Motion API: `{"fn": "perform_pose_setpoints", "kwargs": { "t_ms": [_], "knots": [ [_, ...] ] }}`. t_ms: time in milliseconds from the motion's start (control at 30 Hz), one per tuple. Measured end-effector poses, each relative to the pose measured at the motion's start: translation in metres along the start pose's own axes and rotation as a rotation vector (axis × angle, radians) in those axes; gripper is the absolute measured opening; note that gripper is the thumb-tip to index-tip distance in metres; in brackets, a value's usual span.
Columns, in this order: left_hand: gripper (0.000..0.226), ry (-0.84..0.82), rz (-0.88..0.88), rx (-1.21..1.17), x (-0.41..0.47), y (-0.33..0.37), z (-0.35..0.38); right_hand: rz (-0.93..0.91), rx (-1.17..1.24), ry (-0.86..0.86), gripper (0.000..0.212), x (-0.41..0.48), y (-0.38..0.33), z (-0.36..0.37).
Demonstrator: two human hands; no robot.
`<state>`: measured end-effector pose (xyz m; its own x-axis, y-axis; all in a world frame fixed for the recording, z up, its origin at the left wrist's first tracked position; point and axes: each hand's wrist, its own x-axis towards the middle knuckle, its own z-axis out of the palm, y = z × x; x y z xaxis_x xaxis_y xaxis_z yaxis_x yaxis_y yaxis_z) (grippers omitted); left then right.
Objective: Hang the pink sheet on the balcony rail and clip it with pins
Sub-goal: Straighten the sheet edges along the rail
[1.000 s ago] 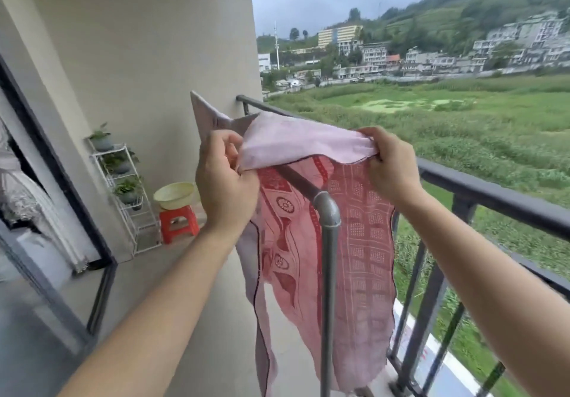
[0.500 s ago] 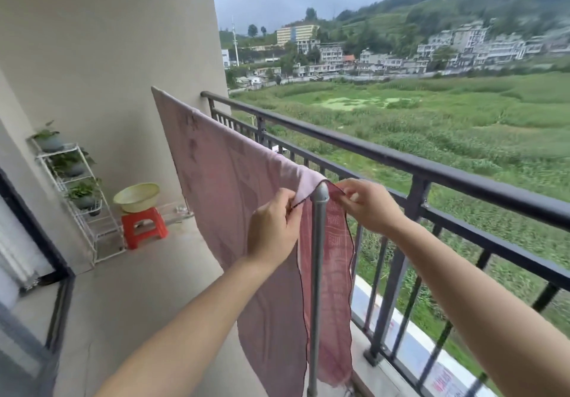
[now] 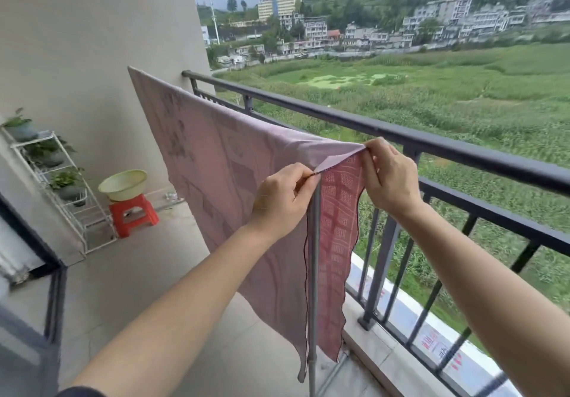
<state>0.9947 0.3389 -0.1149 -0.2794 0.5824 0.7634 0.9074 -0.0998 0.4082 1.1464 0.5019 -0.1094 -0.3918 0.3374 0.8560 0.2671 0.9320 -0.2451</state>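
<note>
We look from head height, forward and down, close over both forearms, the balcony rail [image 3: 431,146] running toward two o'clock.

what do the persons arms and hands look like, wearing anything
Both forearms are bare to the frame edge. The left hand and right hand show no gloves, rings or watch. A dark sleeve edge shows at the bottom on the left arm.

Bare forearms, dark left sleeve [image 3: 80,392]
</note>
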Motion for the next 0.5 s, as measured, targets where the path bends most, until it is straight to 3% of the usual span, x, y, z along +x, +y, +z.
{"fn": "perform_pose_setpoints", "kwargs": {
  "t_ms": [67, 200, 267, 333, 433, 500],
  "knots": [
    [0.025, -0.030, 0.036, 0.025, 0.002, 0.001, 0.003, 0.033, -0.014, -0.033, 0.019, -0.006, -0.001, 0.005],
    [0.032, -0.030, 0.015, 0.064, 0.002, -0.011, 0.009, 0.177, -0.109, -0.661, 0.017, -0.010, 0.003, 0.012],
    [0.045, 0.045, 0.012, 0.070, 0.010, -0.020, 0.007, 0.288, 0.060, -0.621, 0.031, -0.008, 0.000, 0.012],
    [0.060, 0.050, -0.052, 0.094, 0.029, -0.031, 0.002, 0.378, 0.201, -0.433, 0.045, 0.004, -0.014, 0.009],
    [0.080, -0.213, -0.203, 0.221, 0.056, -0.051, -0.008, 0.371, 0.265, -0.290, 0.053, 0.028, -0.042, 0.007],
    [0.095, -0.422, -0.256, 0.264, 0.066, -0.064, -0.016, 0.314, 0.159, -0.337, 0.060, 0.038, -0.060, 0.009]
  ]
}}
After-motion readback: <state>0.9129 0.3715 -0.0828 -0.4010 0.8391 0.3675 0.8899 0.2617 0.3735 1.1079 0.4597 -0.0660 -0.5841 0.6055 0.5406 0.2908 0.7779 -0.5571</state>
